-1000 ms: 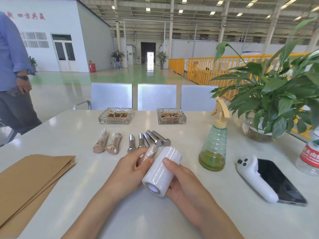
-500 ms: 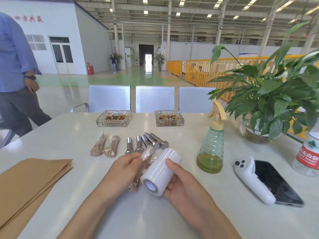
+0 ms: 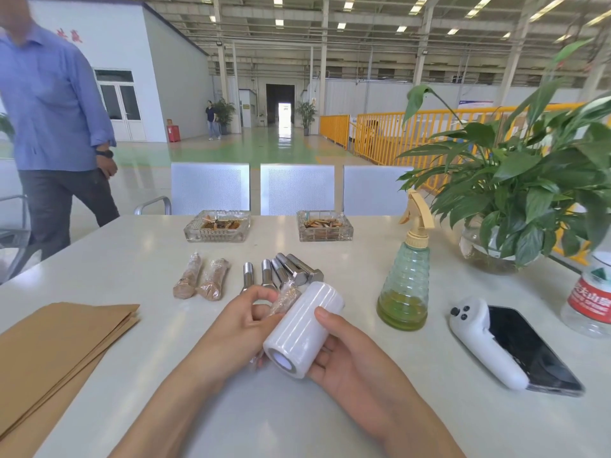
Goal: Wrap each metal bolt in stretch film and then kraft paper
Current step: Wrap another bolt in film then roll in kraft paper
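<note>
My right hand (image 3: 344,355) grips a white roll of stretch film (image 3: 302,328) over the table's near middle. Pressed against the roll's left side is a film-and-paper wrapped bolt (image 3: 287,298), which my left hand (image 3: 241,325) holds with curled fingers. Several bare metal bolts (image 3: 291,271) lie in a row just beyond my hands. Two wrapped bolts (image 3: 201,279) lie to their left. A stack of kraft paper sheets (image 3: 56,352) rests at the near left of the white table (image 3: 139,259).
Two glass ashtrays (image 3: 216,226) (image 3: 325,225) stand at the back. To the right are a green spray bottle (image 3: 406,285), a phone in a white grip (image 3: 509,348), a water bottle (image 3: 591,299) and a potted plant (image 3: 529,193). A person in a blue shirt (image 3: 53,104) walks at the left.
My left hand has turned the wrapped bolt against the roll, its fingers shifting round it. The person at the left has stepped closer. My view has tilted slightly.
</note>
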